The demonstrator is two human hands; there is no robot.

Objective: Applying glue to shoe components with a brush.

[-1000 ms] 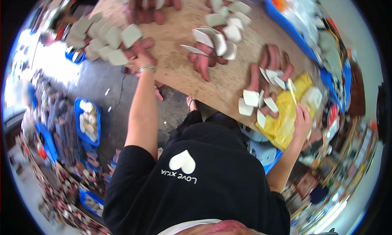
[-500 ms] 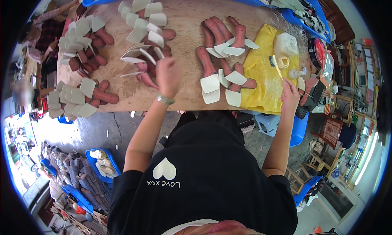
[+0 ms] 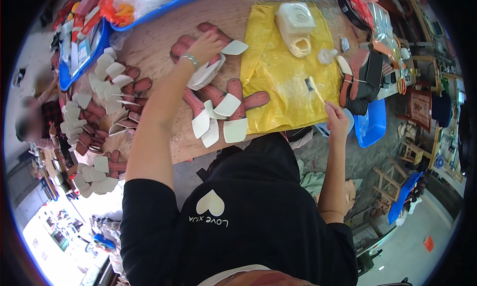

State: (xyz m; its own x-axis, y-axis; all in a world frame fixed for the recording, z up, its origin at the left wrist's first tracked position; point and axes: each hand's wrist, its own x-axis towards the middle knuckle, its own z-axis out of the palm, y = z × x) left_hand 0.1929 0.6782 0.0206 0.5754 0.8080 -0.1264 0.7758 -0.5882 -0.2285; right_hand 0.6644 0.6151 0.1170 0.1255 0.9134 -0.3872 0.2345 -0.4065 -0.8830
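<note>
My left hand (image 3: 204, 46) reaches over the far end of a cluster of reddish-brown insoles (image 3: 214, 93), its fingers stretched out and slightly apart. It partly hides the insoles and white flat pieces (image 3: 203, 77) beneath it; I cannot tell whether the fingertips touch. Each visible insole in this cluster has a white curved piece at one end. My right hand (image 3: 337, 119) is closed around the pale handle of a small brush (image 3: 317, 90). The brush's dark bristles point away from me, above a yellow plastic sheet (image 3: 278, 97).
A white plastic jug with a cut opening (image 3: 296, 25) stands on the yellow sheet beside a small translucent bottle (image 3: 327, 56). More insoles with white pieces (image 3: 107, 82) crowd the left. Tied dark soles (image 3: 365, 75) lie right; a blue bin (image 3: 84, 52) stands far left.
My left hand has moved from the left-hand insole pile to the cluster beside the yellow sheet. The view has turned and shifted right. My right hand still holds the brush.
</note>
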